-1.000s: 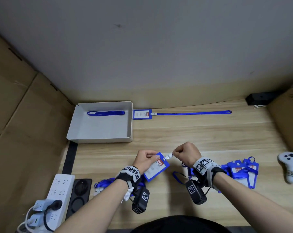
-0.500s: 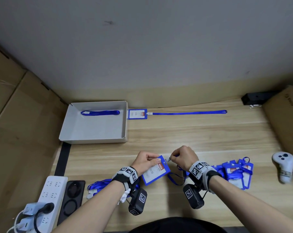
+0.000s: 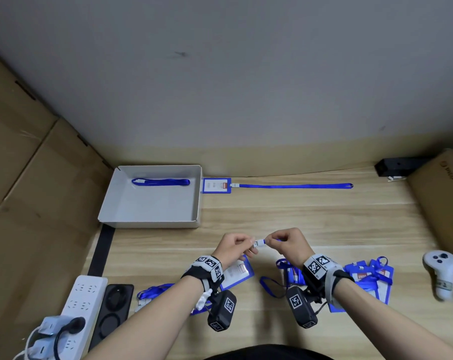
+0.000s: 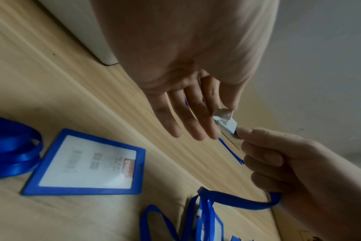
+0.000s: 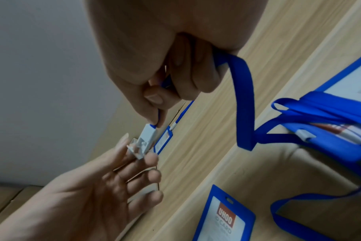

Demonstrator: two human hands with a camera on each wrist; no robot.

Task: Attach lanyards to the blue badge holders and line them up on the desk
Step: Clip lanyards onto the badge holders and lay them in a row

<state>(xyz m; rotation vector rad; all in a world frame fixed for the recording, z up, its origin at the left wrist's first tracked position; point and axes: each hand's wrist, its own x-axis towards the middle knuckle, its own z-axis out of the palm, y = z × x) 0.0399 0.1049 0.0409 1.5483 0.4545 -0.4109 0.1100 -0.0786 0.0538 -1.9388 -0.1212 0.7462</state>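
1. So, both hands are up over the wooden surface (image 3: 285,214) with the white plastic clip (image 3: 259,243) of a blue lanyard (image 4: 237,202) stretched between them.
2. Right hand (image 3: 289,242): its grip is closed tight, thumb and forefinger pinching the strap end of the clip, other fingers curled in with the lanyard running out under the palm and down to the surface.
3. Left hand (image 3: 234,246): thumb and forefinger pinch the clip's open, clear end. The other three fingers (image 4: 175,117) stick out mostly straight, holding nothing.
4. A loose blue badge holder (image 4: 87,164) lies flat on the surface just below the left hand, red label showing, nothing clipped to it.
5. A messy pile of more blue holders and lanyards (image 3: 368,279) sits on the surface near the right wrist.
6. Another bunch of blue lanyard (image 3: 155,293) lies near the left forearm.
7. At the back, one finished badge holder (image 3: 216,185) lies with its lanyard (image 3: 293,186) pulled out straight to the right, right next to a white tray (image 3: 152,224).
8. That tray has a single folded lanyard (image 3: 160,181) in it.
9. Other stuff around: a white power strip (image 3: 77,307) front left, a white controller (image 3: 441,274) far right, cardboard boxes (image 3: 25,203) along the sides.
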